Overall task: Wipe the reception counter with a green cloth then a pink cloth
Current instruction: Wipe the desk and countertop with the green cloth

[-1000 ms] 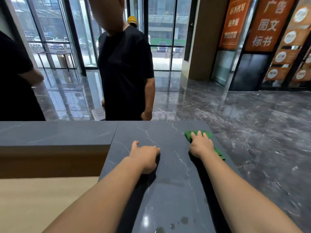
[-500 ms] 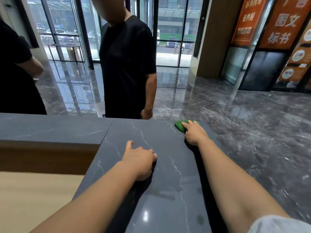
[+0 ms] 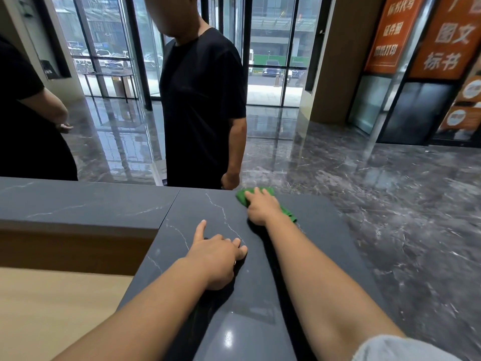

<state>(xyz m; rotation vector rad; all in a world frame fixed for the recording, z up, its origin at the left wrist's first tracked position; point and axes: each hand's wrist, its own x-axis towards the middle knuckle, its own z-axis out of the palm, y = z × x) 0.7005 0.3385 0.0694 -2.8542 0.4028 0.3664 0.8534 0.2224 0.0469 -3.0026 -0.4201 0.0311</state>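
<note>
Dark grey, white-veined stone forms the reception counter [image 3: 223, 303], which runs away from the camera toward a polished marble lobby floor [image 3: 390, 204] and glass entrance doors [image 3: 270, 48]. Right hand [image 3: 261, 208]: palm down near the counter's far edge, fingers extended and spread flat, pressing the green cloth [image 3: 260, 201] against the stone; the cloth shows beyond the fingertips and trails out beside the wrist toward the counter's right side. Left hand [image 3: 217, 257]: resting on the counter nearer the camera, well apart from the cloth, fingers curled loosely under with the thumb extended forward, holding nothing. A pale sleeve edge [image 3: 395, 347] appears at the right forearm. Beyond the far edge of the counter stands a person in a black T-shirt [image 3: 203, 105], one arm hanging beside the cloth's end of the counter; a second person in black [image 3: 23, 113] stands at the left margin. Orange signs with white characters [image 3: 440, 35] hang on the right wall.
</note>
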